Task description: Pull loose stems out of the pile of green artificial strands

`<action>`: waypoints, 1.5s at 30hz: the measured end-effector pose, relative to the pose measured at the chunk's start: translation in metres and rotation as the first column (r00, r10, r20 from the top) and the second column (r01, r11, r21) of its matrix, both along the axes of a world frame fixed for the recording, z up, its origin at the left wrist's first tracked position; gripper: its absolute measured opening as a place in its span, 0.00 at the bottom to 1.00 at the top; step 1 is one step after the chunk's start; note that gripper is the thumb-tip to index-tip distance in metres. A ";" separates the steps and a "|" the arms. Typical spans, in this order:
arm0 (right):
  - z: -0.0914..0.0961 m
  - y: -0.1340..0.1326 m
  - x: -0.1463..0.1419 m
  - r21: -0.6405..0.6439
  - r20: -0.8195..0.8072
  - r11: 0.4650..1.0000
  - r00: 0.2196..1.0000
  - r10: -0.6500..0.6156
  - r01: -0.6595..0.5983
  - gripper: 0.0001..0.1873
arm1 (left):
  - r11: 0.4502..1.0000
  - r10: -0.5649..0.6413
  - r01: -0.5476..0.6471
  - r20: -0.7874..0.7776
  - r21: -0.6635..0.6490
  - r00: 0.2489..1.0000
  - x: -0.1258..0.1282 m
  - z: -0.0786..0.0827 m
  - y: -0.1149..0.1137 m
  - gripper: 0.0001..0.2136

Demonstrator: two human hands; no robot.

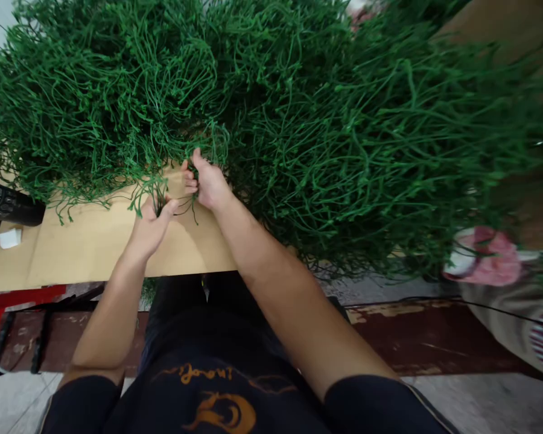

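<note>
Fingers of the left hand point(151, 226) and right hand point(209, 184) pinch a few thin green strands point(163, 196) at the pile's near edge (about 6 o'clock), while the big green pile point(298, 120) on the cardboard sheet point(90, 241) seems mostly unsorted.

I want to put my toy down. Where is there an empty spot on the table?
Bare tabletop lies left of the left hand, between the black can and the green strand heap. Everywhere right of the right hand, the heap covers the table.
</note>
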State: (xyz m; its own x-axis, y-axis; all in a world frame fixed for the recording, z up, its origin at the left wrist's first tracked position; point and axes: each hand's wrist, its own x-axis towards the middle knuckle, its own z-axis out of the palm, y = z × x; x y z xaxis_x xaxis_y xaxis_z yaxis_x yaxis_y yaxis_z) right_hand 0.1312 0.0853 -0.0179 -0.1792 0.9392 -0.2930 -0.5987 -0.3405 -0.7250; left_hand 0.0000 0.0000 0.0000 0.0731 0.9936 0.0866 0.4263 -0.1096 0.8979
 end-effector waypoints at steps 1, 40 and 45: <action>0.001 -0.003 -0.002 0.014 0.009 0.999 0.999 0.040 -0.040 0.29 | 0.999 0.045 -0.045 0.008 0.012 0.999 -0.001 -0.005 0.014 0.12; 0.057 -0.084 0.038 0.562 0.824 0.763 0.138 -0.549 -0.318 0.20 | 0.942 -0.137 0.213 0.280 -0.261 0.950 -0.013 -0.011 0.028 0.22; 0.034 -0.061 0.008 0.509 0.859 0.728 0.219 -0.463 -0.459 0.06 | 0.942 -0.205 0.269 0.290 -0.201 0.935 -0.008 -0.014 0.022 0.20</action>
